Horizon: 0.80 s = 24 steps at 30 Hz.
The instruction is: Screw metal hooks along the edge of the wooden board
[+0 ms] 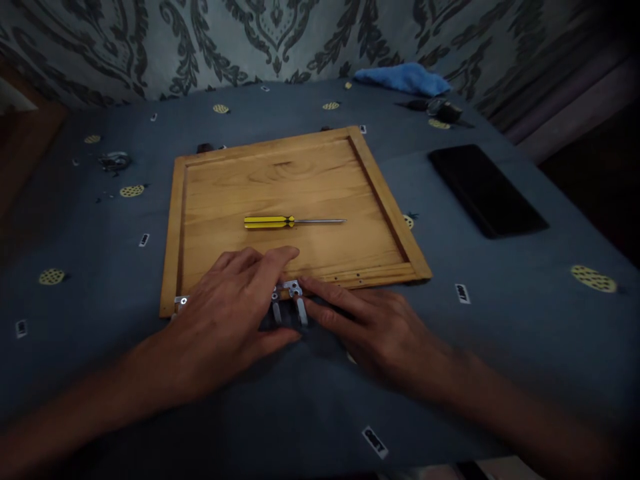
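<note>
A shallow framed wooden panel lies flat on the blue cloth. Across its near edge reaches my left hand, its fingers bent over the frame and its thumb below it. Under that hand a silvery metal bracket with two prongs pokes out toward me. My right hand pinches the bracket's right side with its fingertips. Another metal plate with a screw shows left of my left hand; whether it joins the bracket is hidden. A yellow-handled screwdriver rests on the panel, its shaft pointing right.
Right of the panel lies a black phone-like slab. At the far right are a blue cloth and a dark tool-like object. Small metal parts lie on the left. Patterned fabric rises behind the table.
</note>
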Tool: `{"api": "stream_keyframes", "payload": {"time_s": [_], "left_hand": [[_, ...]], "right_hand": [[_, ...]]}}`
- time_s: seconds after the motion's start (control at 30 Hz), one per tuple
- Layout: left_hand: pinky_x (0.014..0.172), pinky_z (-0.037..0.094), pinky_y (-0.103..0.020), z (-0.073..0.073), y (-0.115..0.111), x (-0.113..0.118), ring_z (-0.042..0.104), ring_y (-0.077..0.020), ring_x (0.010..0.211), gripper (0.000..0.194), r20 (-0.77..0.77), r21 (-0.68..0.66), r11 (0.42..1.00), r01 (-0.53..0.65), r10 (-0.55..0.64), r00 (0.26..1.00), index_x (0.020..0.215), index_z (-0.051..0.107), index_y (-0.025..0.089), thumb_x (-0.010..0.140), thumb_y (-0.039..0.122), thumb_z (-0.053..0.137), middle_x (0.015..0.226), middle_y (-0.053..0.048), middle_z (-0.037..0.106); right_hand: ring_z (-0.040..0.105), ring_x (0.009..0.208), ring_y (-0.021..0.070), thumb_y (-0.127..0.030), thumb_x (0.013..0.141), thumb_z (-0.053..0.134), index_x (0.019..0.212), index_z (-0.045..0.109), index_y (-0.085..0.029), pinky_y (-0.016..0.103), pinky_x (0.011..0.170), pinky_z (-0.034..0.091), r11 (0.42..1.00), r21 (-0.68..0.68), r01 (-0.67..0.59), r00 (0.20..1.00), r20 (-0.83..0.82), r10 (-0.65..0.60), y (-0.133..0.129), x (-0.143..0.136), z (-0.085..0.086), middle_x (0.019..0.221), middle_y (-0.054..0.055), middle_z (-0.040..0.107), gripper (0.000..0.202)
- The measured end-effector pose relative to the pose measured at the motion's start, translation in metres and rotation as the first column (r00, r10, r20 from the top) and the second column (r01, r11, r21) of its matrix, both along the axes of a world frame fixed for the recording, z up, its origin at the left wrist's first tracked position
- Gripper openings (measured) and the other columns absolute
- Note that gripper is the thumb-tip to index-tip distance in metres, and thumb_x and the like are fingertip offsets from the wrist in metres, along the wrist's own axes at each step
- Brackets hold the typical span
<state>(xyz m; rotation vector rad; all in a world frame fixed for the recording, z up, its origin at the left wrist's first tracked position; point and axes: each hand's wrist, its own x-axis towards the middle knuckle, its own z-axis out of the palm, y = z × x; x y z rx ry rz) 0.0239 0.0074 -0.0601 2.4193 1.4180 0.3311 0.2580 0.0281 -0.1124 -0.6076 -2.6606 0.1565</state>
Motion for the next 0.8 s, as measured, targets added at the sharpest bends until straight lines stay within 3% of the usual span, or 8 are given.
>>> {"api": "stream_keyframes", "payload": {"time_s": [0.5,0.8], "left_hand": [[0.093,0.049,-0.038,0.002,0.0001,-0.0004,0.058,-0.0257,0.11,0.078,-0.02,0.023,0.999,0.027,-0.026,0.999,0.138,0.036,0.018,0.076,0.028,0.081,0.117,-0.007,0.066],[0.092,0.049,-0.04,-0.0001,-0.0027,0.0046,0.057,-0.0268,0.11,0.073,-0.061,0.072,0.997,0.022,-0.017,0.998,0.137,0.037,0.017,0.08,0.038,0.077,0.119,-0.009,0.065]], "right_hand": [[0.073,0.095,0.0223,-0.006,0.099,0.039,0.124,0.063,-0.011,0.037,0.077,0.063,1.0,-0.001,-0.002,1.0,-0.024,0.002,0.0005,-0.0012,0.002,0.136,0.016,0.063,0.035],[0.073,0.093,0.0207,-0.008,0.1,0.039,0.122,0.063,-0.011,0.036,0.078,0.064,1.0,0.016,0.005,0.999,-0.051,-0.005,-0.0006,-0.0009,0.0003,0.133,0.016,0.065,0.032]]}}
